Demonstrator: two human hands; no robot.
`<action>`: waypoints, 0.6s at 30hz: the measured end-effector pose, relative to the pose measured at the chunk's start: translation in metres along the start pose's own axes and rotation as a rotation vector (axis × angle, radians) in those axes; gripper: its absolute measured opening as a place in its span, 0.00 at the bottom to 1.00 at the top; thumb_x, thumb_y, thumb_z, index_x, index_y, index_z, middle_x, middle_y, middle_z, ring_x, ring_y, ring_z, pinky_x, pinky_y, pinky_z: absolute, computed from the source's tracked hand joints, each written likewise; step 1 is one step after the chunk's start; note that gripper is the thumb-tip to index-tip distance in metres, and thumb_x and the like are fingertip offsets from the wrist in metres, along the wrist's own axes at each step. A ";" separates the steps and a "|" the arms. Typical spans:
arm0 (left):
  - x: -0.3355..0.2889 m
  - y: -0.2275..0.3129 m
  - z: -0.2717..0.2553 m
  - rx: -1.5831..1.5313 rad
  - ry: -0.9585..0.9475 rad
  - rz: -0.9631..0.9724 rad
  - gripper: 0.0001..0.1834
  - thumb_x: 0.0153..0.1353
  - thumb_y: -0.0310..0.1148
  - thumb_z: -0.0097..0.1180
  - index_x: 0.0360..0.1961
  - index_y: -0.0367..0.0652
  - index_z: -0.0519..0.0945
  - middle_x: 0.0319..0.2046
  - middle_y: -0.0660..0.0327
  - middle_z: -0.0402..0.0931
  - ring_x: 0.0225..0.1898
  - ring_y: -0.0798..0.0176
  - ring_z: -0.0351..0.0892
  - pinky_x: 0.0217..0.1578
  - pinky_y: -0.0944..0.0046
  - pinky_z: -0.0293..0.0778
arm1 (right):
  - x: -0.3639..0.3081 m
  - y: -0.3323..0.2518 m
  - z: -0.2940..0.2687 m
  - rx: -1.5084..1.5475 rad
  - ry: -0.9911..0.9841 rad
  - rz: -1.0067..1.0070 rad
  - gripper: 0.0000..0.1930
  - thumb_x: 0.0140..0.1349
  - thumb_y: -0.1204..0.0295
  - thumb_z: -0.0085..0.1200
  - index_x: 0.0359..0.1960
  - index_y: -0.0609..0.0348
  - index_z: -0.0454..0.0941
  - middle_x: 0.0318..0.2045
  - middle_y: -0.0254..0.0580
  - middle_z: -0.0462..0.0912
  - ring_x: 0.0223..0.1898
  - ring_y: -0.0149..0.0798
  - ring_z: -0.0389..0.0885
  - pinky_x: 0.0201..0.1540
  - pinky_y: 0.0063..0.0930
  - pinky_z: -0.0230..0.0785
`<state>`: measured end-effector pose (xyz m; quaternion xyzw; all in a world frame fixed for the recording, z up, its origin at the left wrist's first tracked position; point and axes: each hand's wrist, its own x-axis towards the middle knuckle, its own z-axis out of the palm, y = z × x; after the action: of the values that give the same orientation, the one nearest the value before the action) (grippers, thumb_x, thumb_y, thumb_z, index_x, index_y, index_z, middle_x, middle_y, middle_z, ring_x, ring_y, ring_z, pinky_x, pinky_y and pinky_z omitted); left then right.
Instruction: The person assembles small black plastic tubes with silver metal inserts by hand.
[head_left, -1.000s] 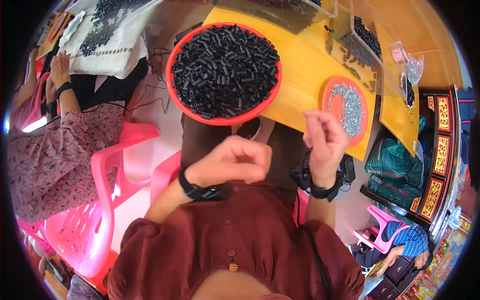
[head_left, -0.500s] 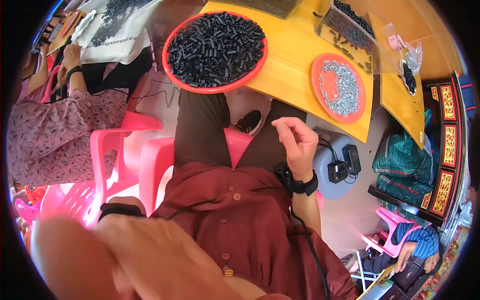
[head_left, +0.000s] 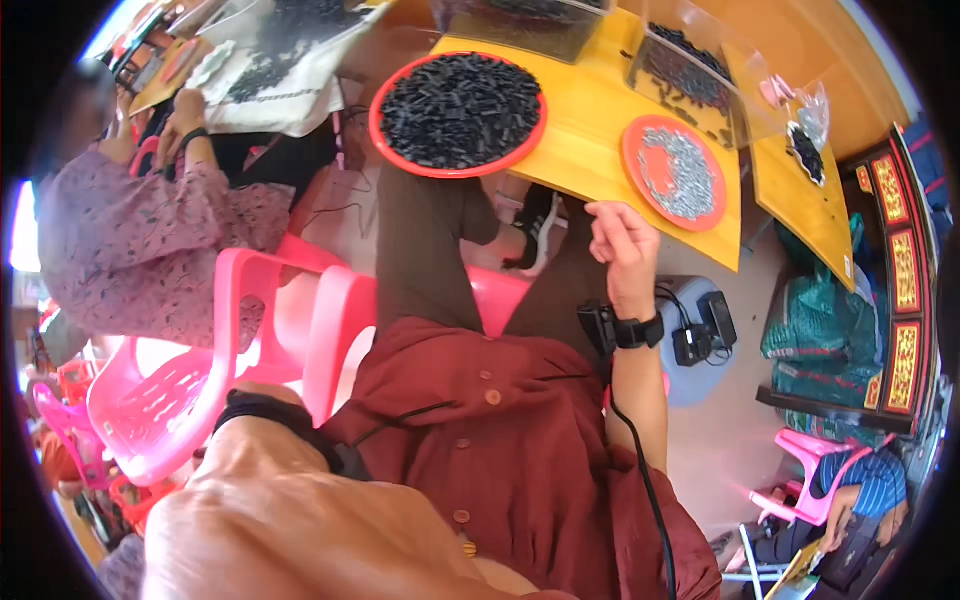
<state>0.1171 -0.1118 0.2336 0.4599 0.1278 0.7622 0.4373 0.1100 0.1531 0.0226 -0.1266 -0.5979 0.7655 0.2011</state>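
My left hand [head_left: 300, 530], large and close to the camera at the lower left, is raised with a black strap [head_left: 285, 415] at its wrist. Its fingers are hidden, so what it touches does not show. My right hand [head_left: 624, 248] hovers over my right thigh, just short of the table edge. Its fingers are curled and closed; anything between them is too small or hidden to make out. A strap with a black device is round that wrist. Nearest to it lies an orange plate [head_left: 653, 163] of small silver screw-like pieces [head_left: 697, 190]. Left of that, a red tray [head_left: 455, 173] is heaped with short black tube-like pieces [head_left: 460, 105].
Clear bins [head_left: 690, 85] of black pieces stand on the yellow table [head_left: 575, 150]. A person [head_left: 165, 240] works at the left beside pink chairs [head_left: 165, 410]. Black adapters [head_left: 705, 330] rest on a grey-blue stool at my right. A cable runs from my right wrist.
The view has shifted, with the scene moving right. My left hand has moved right and its wrist shows more. My right hand has risen slightly towards the orange plate, fingers still curled.
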 end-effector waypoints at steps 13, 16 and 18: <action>0.031 0.023 -0.027 -0.032 -0.047 -0.007 0.09 0.50 0.26 0.62 0.18 0.46 0.74 0.15 0.62 0.72 0.08 0.70 0.59 0.12 0.69 0.45 | 0.005 -0.004 -0.004 0.007 -0.051 0.025 0.11 0.67 0.70 0.49 0.38 0.67 0.77 0.19 0.26 0.66 0.17 0.18 0.56 0.20 0.14 0.48; 0.035 0.034 -0.032 -0.009 -0.051 0.013 0.10 0.49 0.25 0.62 0.16 0.46 0.75 0.14 0.63 0.71 0.07 0.71 0.57 0.11 0.69 0.43 | 0.004 0.000 -0.002 -0.008 -0.076 0.029 0.11 0.66 0.69 0.49 0.38 0.67 0.76 0.19 0.26 0.66 0.17 0.18 0.56 0.20 0.14 0.47; 0.023 0.046 -0.024 0.048 -0.019 -0.097 0.11 0.46 0.25 0.61 0.12 0.48 0.74 0.12 0.67 0.69 0.06 0.75 0.56 0.11 0.70 0.42 | 0.003 0.001 -0.001 -0.014 -0.073 0.052 0.11 0.66 0.70 0.49 0.38 0.68 0.76 0.19 0.26 0.66 0.17 0.18 0.55 0.20 0.14 0.47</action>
<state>0.0674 -0.1157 0.2618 0.4709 0.1639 0.7324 0.4637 0.1078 0.1553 0.0213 -0.1157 -0.6066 0.7705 0.1583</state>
